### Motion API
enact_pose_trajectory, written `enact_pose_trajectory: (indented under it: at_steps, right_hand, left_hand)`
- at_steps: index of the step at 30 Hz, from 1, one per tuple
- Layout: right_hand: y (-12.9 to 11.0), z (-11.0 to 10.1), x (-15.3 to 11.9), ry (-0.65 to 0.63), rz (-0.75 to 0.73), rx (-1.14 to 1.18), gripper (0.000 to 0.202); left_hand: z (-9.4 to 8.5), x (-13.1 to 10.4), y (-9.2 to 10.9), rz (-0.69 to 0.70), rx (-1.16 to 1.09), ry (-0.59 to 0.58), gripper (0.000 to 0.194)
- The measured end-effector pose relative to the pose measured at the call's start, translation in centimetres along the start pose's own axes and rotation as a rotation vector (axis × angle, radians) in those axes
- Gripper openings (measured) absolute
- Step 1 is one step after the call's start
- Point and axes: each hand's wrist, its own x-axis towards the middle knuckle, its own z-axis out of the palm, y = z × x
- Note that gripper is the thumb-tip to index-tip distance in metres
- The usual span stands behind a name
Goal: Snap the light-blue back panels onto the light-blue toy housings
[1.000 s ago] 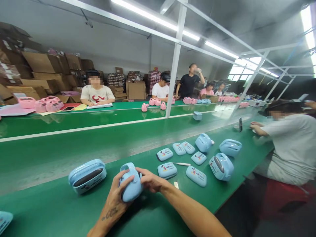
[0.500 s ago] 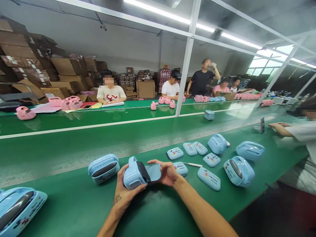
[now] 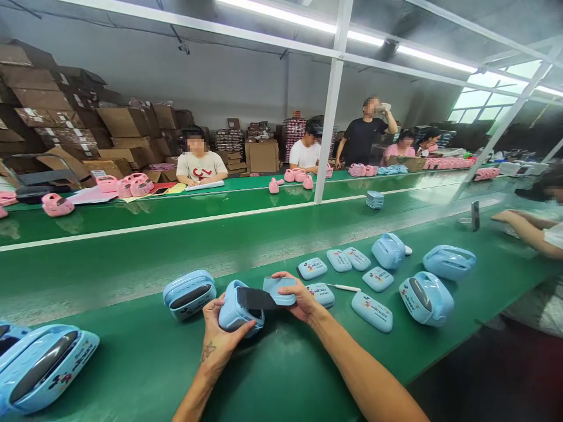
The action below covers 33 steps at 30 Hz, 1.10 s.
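Observation:
My left hand [image 3: 221,328] grips a light-blue plastic housing with a handle [image 3: 235,310], its open side turned to the right. From that opening a dark flat strip [image 3: 259,299] reaches across to a light-blue panel [image 3: 278,289]. My right hand [image 3: 299,298] pinches the panel, fingers behind and thumb in front. Just left of my left hand stands another blue handled case [image 3: 190,295] with a dark window. Beyond my right hand lie a printed blue panel [image 3: 321,294] and a tool with a white handle [image 3: 347,288].
Several printed blue panels [image 3: 372,312] and blue housings [image 3: 426,298] lie on the green bench [image 3: 281,375] to the right. A large blue case [image 3: 48,369] stands at the near left. A white post [image 3: 331,117] rises across the bench. Co-workers sit opposite and at the right.
The panel in my right hand has turned and moved away from the housing, so more of the dark strip shows. The housing has rotated slightly in my left hand.

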Motion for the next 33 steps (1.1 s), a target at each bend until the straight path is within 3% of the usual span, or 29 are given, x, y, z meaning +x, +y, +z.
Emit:
enact_pose_trajectory:
  at_steps: [6, 9, 13, 15, 17, 20, 23, 26, 29, 31, 33]
  right_hand:
    - [0.1, -0.3, -0.4, -0.105, 0.056, 0.118, 0.047]
    - [0.4, -0.7, -0.3, -0.12, 0.073, 0.18, 0.047]
    - [0.8, -1.3, 0.0, -0.125, 0.093, 0.211, 0.046]
    - [0.9, -1.4, 0.1, -0.136, 0.102, 0.212, 0.045]
    - [1.1, -1.5, 0.2, -0.147, 0.109, 0.21, 0.044]
    - [1.2, -1.6, 0.2, -0.158, 0.119, 0.218, 0.042]
    - [1.1, -1.6, 0.3, -0.151, 0.137, 0.252, 0.038]
    - [0.9, -1.4, 0.3, -0.123, 0.157, 0.324, 0.031]
    - [0.6, -1.1, 0.3, -0.128, 0.167, 0.414, 0.036]
    - [0.5, -0.9, 0.3, -0.156, 0.168, 0.462, 0.045]
    - [0.4, -0.8, 0.3, -0.17, 0.163, 0.48, 0.049]
  left_hand:
    - [-4.0, -3.1, 0.6, -0.102, 0.27, 0.034, 0.078]
    - [-5.5, -4.4, 1.8, -0.112, 0.517, 0.035, 0.078]
    - [-6.6, -4.1, 3.9, 0.142, 0.815, 0.09, 0.072]
    - [-6.7, -3.2, 4.8, 0.288, 0.835, 0.021, 0.063]
    - [-6.6, -2.3, 5.5, 0.319, 0.816, -0.122, 0.046]
    - [-6.6, -1.1, 6.0, 0.208, 0.767, -0.262, 0.035]
    - [-6.8, -0.3, 6.3, 0.084, 0.655, -0.225, 0.035]
    - [-7.1, 0.6, 6.4, -0.14, 0.463, -0.047, 0.031]
    - [-6.3, 1.7, 6.6, -0.332, 0.063, 0.24, 0.025]
    - [-5.1, 2.5, 6.9, -0.361, -0.229, 0.369, 0.021]
    - [-3.7, 3.1, 7.3, -0.343, -0.373, 0.404, 0.019]
